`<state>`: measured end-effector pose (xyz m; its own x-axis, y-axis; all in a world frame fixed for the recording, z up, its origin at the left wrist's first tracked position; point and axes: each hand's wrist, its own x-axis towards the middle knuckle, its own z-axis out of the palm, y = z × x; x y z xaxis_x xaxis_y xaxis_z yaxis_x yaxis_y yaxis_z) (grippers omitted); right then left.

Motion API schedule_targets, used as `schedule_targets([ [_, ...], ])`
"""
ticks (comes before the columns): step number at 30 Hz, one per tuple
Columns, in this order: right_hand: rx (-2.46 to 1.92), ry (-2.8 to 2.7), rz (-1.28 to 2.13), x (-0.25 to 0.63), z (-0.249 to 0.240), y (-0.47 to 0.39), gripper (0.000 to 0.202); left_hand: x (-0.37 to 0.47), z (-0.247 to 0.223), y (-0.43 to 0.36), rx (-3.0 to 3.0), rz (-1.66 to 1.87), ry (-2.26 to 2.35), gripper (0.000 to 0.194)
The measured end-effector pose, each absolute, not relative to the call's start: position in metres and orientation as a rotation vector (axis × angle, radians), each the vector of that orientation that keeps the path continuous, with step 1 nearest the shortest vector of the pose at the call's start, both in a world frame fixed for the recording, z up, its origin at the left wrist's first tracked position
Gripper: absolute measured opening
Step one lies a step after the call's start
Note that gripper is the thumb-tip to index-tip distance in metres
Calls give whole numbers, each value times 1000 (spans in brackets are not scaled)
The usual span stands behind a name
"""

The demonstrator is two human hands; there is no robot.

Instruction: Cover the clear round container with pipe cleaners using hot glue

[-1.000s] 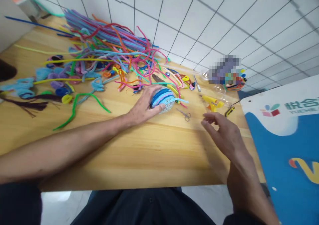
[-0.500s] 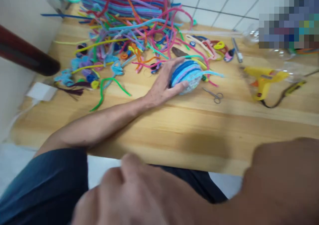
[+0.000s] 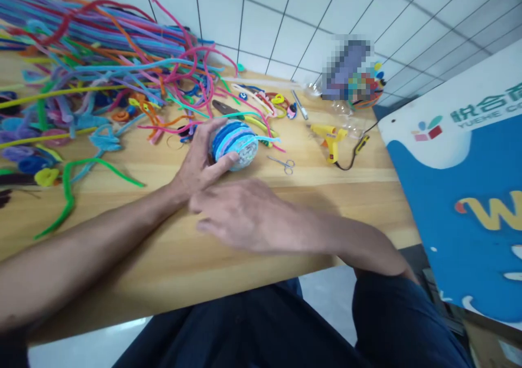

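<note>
My left hand (image 3: pixel 202 164) is wrapped around a ball (image 3: pixel 232 138) wound with pipe cleaners in bands of dark blue, lilac and light blue. The ball rests on the wooden table, its clear, speckled end facing right. A light-blue pipe cleaner end (image 3: pixel 267 139) sticks out from it to the right. Just below the ball and nearer my body is my right hand (image 3: pixel 244 213), pointing left over the table. Its fingers look bent but are smeared by motion, and nothing shows in them. Small scissors (image 3: pixel 283 164) lie right of the ball.
Loose pipe cleaners (image 3: pixel 134 69) are heaped at the back left, with a bent green one (image 3: pixel 69 188) in front. A yellow glue gun (image 3: pixel 331 139) lies to the right, near a pen (image 3: pixel 299 105) and clear plastic pieces. A blue and white board (image 3: pixel 440 194) borders the right side.
The view has swung right, showing the board. My right hand has moved from close below the camera to over the table beside the ball. My left hand still holds the ball.
</note>
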<state>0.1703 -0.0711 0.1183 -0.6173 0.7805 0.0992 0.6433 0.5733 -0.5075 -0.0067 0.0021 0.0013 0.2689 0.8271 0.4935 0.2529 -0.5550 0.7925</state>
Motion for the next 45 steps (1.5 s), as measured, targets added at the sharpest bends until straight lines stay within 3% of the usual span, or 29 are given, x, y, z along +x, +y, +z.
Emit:
schedule_targets([
  [2,-1056,-2575,536,198,108,-57,8,-7,-2,4,1991,1299,951,74],
  [9,-1124,-2097,15,270,74,-22,14,-3,-1,2,1961,1288,973,71],
  [18,-1072,-2127,-60,242,73,-1,33,2,1,2,2004,1336,949,66],
  [24,-1126,-2023,-197,248,79,-4,27,4,4,2,1993,1344,940,66],
  [29,-1130,-2077,-157,251,88,-5,32,6,4,1,1975,1353,934,66],
  [36,-950,-2158,-196,241,71,1,8,6,5,0,1980,1361,936,65],
  [45,-1128,-2151,53,237,71,-4,16,7,3,1,2026,1383,931,64],
])
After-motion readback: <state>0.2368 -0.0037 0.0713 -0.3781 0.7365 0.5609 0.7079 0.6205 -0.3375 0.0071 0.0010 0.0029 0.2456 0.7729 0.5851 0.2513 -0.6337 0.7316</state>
